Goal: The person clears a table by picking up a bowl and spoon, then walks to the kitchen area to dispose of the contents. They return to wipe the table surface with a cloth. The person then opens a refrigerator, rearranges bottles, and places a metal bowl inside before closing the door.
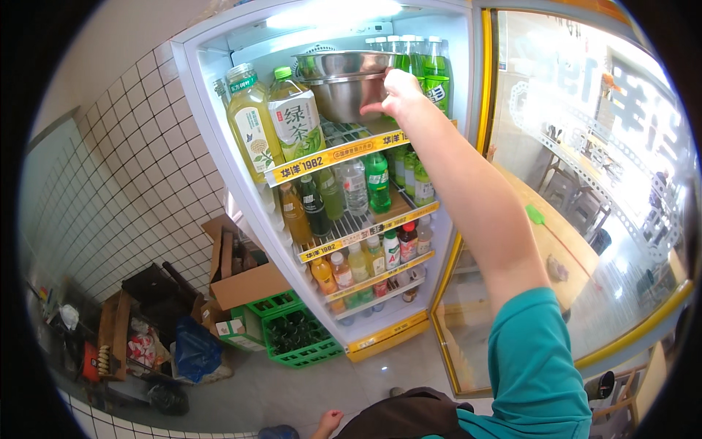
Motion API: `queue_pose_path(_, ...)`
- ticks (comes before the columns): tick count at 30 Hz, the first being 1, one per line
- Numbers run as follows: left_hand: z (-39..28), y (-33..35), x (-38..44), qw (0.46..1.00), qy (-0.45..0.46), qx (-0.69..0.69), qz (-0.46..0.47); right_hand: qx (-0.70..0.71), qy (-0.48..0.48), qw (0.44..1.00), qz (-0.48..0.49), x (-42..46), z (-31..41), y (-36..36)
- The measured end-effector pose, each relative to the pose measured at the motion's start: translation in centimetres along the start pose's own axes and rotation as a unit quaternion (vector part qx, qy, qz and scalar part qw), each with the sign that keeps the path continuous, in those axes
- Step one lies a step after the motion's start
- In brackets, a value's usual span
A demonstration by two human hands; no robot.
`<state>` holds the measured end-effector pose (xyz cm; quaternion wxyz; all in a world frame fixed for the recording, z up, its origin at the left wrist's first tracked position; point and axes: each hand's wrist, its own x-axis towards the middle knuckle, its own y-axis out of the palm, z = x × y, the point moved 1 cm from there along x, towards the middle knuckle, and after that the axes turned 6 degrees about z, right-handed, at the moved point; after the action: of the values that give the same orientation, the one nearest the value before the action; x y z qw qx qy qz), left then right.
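Observation:
My right hand (399, 94) reaches into the top shelf of an upright display fridge and grips the right side of two stacked stainless steel bowls. The upper bowl (343, 65) sits on the lower bowl (345, 99); one digit lies against the lower wall, and the others are at the rims. Left of the bowls stand a large green-capped tea bottle (294, 112) and a large bottle of yellow drink (251, 123). Green soda bottles (436, 71) fill the right side behind my hand. My left hand (330, 421) hangs low by my body, its fingers curled, with no object visible in it.
The glass fridge door (548, 137) swings wide open on the right, a wooden table (570, 241) seen through it. Bottles line the lower shelves. Left of the fridge stand a green bottle crate (299, 335), an open cardboard box (247, 282) and a blue plastic bag (197, 348).

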<state>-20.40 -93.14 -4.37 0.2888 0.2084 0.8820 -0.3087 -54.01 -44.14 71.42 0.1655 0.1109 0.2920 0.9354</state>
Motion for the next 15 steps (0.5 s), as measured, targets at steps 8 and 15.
queue_pose_path(8, 0.7, 0.3, -2.7, 0.997, -0.040, -0.047, 0.037, -0.034, -0.019, 0.999, 0.035, 5.5, -1.8, -0.2)
queue_pose_path(15, -2.3, 0.3, 0.2, 0.992, -0.029, -0.122, 0.012, -0.016, -0.044, 0.999, 0.001, -0.7, 2.7, 0.6)
